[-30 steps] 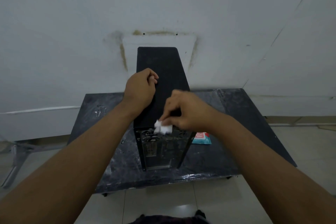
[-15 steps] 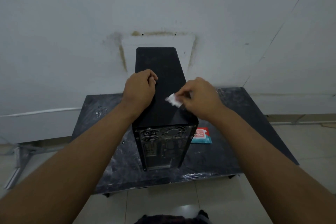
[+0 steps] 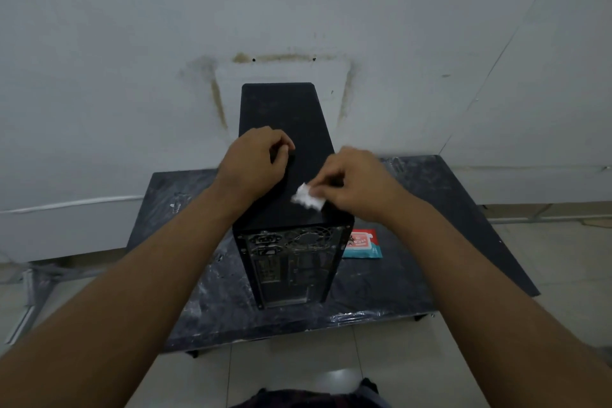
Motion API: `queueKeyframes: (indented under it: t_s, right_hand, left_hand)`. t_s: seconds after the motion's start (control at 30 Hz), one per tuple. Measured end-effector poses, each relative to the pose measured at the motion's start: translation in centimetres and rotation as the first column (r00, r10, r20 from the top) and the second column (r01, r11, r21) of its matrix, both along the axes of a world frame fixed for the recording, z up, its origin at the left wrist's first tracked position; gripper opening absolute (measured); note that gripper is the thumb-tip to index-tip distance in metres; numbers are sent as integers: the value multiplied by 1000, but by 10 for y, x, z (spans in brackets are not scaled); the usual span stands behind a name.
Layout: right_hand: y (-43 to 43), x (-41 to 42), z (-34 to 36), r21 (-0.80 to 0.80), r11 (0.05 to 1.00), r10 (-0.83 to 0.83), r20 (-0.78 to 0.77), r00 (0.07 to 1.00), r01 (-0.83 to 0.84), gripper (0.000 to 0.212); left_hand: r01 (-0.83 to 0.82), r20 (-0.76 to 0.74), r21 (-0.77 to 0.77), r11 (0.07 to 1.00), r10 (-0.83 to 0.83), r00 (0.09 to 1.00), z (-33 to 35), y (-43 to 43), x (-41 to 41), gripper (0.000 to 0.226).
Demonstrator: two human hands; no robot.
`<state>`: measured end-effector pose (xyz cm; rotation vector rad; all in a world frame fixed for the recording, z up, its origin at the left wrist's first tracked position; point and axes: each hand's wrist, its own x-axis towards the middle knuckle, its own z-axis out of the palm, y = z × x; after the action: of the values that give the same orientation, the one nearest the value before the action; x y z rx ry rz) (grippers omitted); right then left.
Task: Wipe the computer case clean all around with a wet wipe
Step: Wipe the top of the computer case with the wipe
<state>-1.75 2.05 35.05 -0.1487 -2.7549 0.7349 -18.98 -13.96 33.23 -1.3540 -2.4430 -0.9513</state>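
Just right of the frame's centre, the right hand (image 3: 361, 189) pinches a small crumpled white wet wipe (image 3: 306, 200) between thumb and fingertips. It presses the wipe onto the top panel of the tall black metal computer case (image 3: 284, 116), close to that panel's near right corner.

From my head view the case stands upright in the middle of the picture on a low, dark, scuffed worktop (image 3: 447, 242). Its rear face, with the fan grille and power socket, is turned toward me. Just left of centre, the left hand (image 3: 255, 166) rests on the case's top by its left edge, fingers curled into a loose fist, and I see nothing in it. Both forearms (image 3: 149, 291) run in from the lower corners.

Low and right of centre, a flat teal and red wipe packet (image 3: 362, 243) lies on the worktop just right of the case's rear, partly hidden by it. A pale wall (image 3: 132, 43) with brownish stains fills the upper half, and pale floor tiles (image 3: 291, 364) show along the bottom.
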Motion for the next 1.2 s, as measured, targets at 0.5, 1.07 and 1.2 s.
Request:
queueKeyframes:
  t_s: [0.5,1.07,1.2]
  right_hand:
    - [22,17,-1,-145,989,44,35,998,-38,9]
    - [37,27,6,-13,994,-113,17,993,113,7]
    - [35,28,11,-92,996,-13,66,998,19,8]
  left_hand:
    - [149,1,-54,987,-149,989,-2,0,-3,19]
    - [131,30,-39,991,-130,991,-3,-1,-1,18]
    - [129,27,-39,991,-128,991,-2,0,-2,19]
